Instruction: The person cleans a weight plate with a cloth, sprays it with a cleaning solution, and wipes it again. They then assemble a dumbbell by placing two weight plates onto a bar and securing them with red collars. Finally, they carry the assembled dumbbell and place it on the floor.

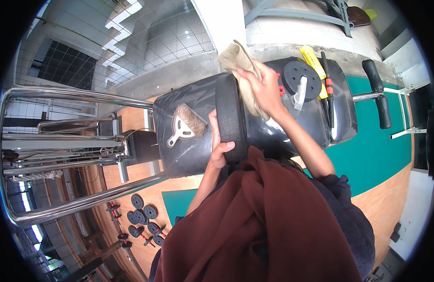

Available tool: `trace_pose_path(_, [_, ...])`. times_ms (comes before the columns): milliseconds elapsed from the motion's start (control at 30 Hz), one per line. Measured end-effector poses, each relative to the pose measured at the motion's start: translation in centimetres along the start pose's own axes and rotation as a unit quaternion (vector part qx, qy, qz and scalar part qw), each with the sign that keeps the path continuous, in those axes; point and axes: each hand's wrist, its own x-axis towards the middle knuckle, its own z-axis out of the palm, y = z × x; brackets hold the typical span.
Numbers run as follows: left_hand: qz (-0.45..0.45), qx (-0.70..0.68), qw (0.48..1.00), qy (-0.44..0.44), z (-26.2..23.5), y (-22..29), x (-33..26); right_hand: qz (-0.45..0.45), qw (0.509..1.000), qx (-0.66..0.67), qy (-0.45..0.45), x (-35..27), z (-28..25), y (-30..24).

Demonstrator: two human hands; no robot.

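A thick black weight plate [231, 117] stands on edge across a black padded bench [189, 164], its rim turned up to me. My left hand [219, 143] is closed on its near left part, with the thumb over the rim. My right hand [264, 89] grips a folded beige cloth [238, 61] beside the plate's far right side; part of the cloth hangs down along that face. Left of the plate lies a brush [191, 123] with a white handle and brown bristles.
Right on the bench lie a smaller black plate [294, 70], a yellow tube-shaped container [312, 61], a black bar with a red collar [328, 84] and a whitish translucent piece [300, 94]. Chrome rails [80, 96] stand left. Several plates and dumbbells [141, 217] lie on the floor.
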Motion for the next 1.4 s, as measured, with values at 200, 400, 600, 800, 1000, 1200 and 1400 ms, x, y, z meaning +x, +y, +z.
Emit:
trace_pose_path(200, [-0.068,0.105,0.992,0.017,-1.0,-0.6,-1.3,-0.383,0.876,-0.207,-0.209,-1.1,-1.1,-5.8])
trace_pose_path(400, [-0.048,0.041,0.998,-0.015,-0.9,-0.6,-2.8,0.054,0.955,-0.067,-0.283,1.8,-1.0,3.9])
trace_pose_path(600, [-0.04,-0.013,0.999,0.032,-0.4,1.7,-3.4,0.472,0.787,0.366,-0.154,-4.9,2.5,13.3])
trace_pose_path(800, [0.062,0.061,0.994,0.065,-0.6,1.9,-0.6,0.546,0.627,0.53,-0.168,-11.6,5.4,11.3])
trace_pose_path(1000, [0.119,0.16,0.98,-0.003,-1.5,0.6,4.3,0.574,0.705,0.34,-0.24,-11.4,-0.4,6.3])
trace_pose_path(1200, [0.066,0.379,0.923,-0.018,-2.1,-3.2,7.2,0.563,0.769,0.29,-0.092,-10.9,-9.9,4.0])
trace_pose_path(1400, [-0.006,0.55,0.831,-0.085,-2.3,-8.3,8.2,0.58,0.808,0.094,0.042,-17.1,-15.9,6.2])
